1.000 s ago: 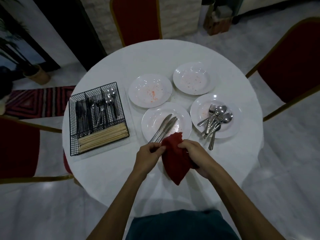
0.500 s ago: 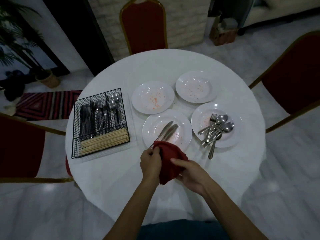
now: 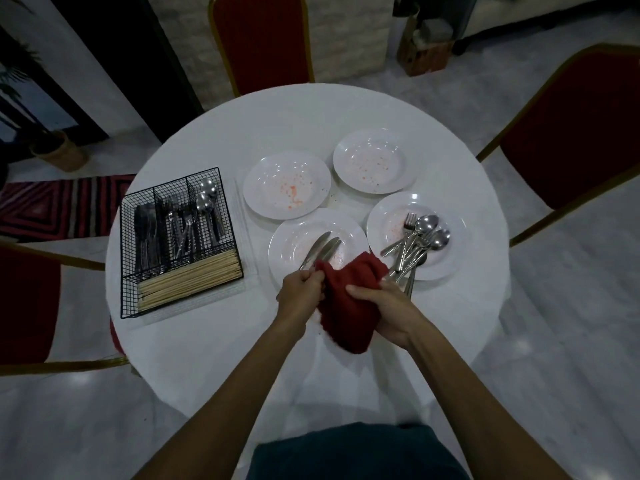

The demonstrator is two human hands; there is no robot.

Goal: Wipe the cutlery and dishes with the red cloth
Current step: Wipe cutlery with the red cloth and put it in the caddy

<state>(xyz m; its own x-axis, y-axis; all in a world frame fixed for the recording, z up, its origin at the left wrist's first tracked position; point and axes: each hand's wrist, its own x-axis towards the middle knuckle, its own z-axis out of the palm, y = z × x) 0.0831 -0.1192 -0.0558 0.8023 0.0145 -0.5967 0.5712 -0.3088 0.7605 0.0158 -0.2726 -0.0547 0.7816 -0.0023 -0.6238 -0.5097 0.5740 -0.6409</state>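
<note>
My right hand [image 3: 389,306] grips the bunched red cloth [image 3: 349,299] over the table's near side. My left hand [image 3: 301,291] is curled round the handle of a knife [image 3: 320,249], right against the cloth's left edge. Two knife blades lie on the near-left white plate [image 3: 287,242], and the cloth hides their lower parts. The near-right plate [image 3: 455,237] holds a pile of forks and spoons [image 3: 417,237]. Behind them stand two more plates, the far-left one [image 3: 256,188] and the far-right one [image 3: 346,157], both speckled with red stains.
A black wire basket [image 3: 180,237] with cutlery and chopsticks stands on the left of the round white table [image 3: 207,341]. Red chairs stand around the table: one behind [image 3: 263,39], one at the right [image 3: 575,133], one at the left [image 3: 24,306].
My right hand has shifted right with the cloth, which now spreads toward the near-right plate. My left hand stays at the knife handles. The camera view has tilted slightly.
</note>
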